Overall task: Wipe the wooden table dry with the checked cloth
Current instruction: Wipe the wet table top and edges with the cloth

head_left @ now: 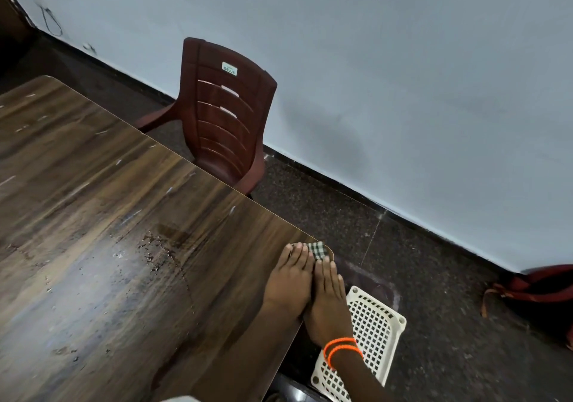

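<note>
Checked cloth (317, 250), black & white, sits bunched at the rounded near-right corner of the wooden table (130, 215), mostly hidden under flat fingers w/ only a small patch showing, while the dark wood-grain top glistens w/ water droplets & a wet sheen mid-table.

The 2 hands lie flat side by side, fingers straight and pointing forward: left hand (291, 277) beside right hand (328, 299), touching, with 2 orange bands round the right wrist (341, 350).
</note>
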The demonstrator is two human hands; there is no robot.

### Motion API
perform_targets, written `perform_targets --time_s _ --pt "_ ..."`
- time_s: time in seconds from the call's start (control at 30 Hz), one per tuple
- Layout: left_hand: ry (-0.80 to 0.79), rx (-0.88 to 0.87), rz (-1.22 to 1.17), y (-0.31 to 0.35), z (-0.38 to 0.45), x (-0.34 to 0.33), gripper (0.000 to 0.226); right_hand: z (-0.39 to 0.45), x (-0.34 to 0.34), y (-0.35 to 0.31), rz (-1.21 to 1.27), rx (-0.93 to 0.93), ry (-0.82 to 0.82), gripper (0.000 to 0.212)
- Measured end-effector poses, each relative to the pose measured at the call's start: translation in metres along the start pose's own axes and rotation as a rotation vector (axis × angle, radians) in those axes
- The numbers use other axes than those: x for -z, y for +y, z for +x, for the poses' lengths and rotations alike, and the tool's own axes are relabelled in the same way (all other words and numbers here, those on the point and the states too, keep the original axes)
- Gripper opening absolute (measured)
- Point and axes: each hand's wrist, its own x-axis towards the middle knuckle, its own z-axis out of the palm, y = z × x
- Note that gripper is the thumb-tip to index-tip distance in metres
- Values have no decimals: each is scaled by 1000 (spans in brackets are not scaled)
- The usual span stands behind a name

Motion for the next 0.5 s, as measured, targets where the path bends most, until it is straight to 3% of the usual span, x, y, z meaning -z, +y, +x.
perform_targets --time_s 0.1,0.27,0.5 --pt "16 66 53 -14 20 7 66 34 5 -3 -17 45 -34 81" --pt "3 200 78 -50 12 15 53 57 -9 -34 -46 132 -114 80" --pt "31 180 -18 -54 -73 3 54 -26 -38 -58 -24 176 -80 80"
